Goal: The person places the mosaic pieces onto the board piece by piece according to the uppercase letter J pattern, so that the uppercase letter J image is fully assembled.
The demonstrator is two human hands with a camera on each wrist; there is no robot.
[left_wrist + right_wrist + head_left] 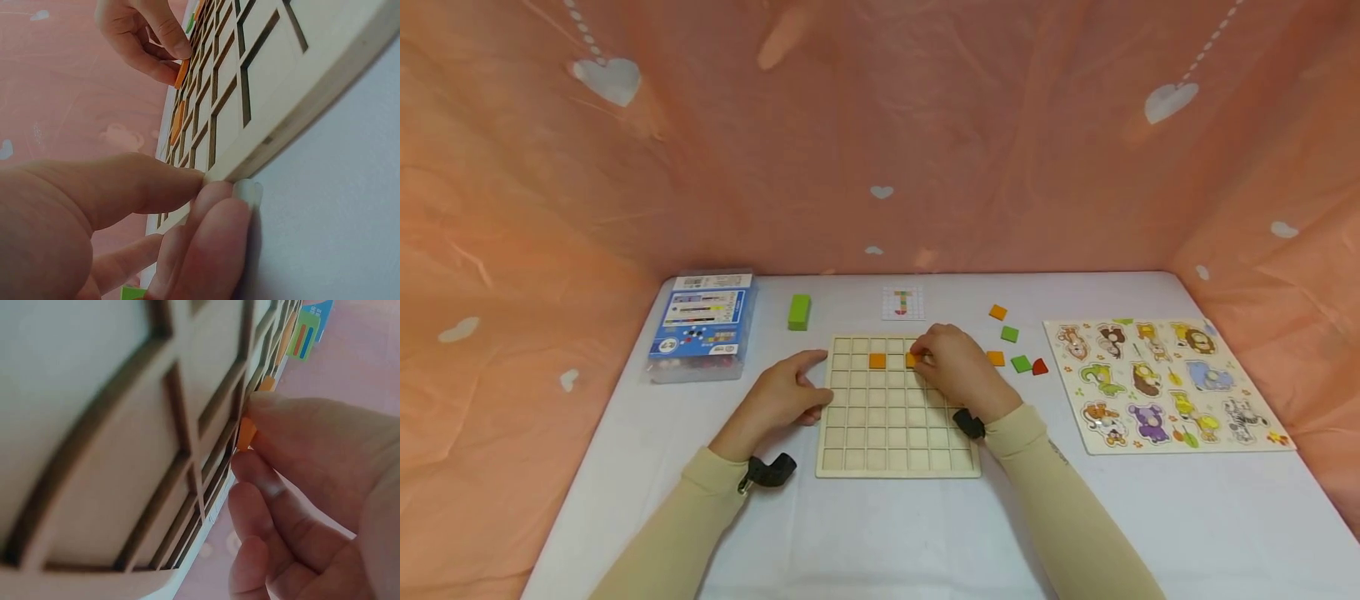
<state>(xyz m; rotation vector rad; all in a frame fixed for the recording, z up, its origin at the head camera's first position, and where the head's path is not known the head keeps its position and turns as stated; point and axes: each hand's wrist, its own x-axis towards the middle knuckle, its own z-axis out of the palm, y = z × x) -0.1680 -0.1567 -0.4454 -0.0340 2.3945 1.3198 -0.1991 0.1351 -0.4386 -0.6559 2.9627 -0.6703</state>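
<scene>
A square wooden grid board (898,477) lies flat, with an orange square tile (877,361) in one of its far cells. My right hand (958,367) is over the board's far right part. Between thumb and fingertips it pinches another orange tile (246,434), tilted against a cell. At the board's left edge, my left hand (778,396) holds the rim, thumb on the edge and curled fingers against the side. The left wrist view shows this thumb (137,187) touching the wood. Beyond the board lies a small card (903,303) with a coloured pattern on a grid.
Right of the board lie loose orange tiles (997,312), green tiles (1010,334) and a red piece (1039,367). An animal puzzle board (1180,387) is farther right. A green block (800,312) and a clear box with blue label (703,325) stand on the left.
</scene>
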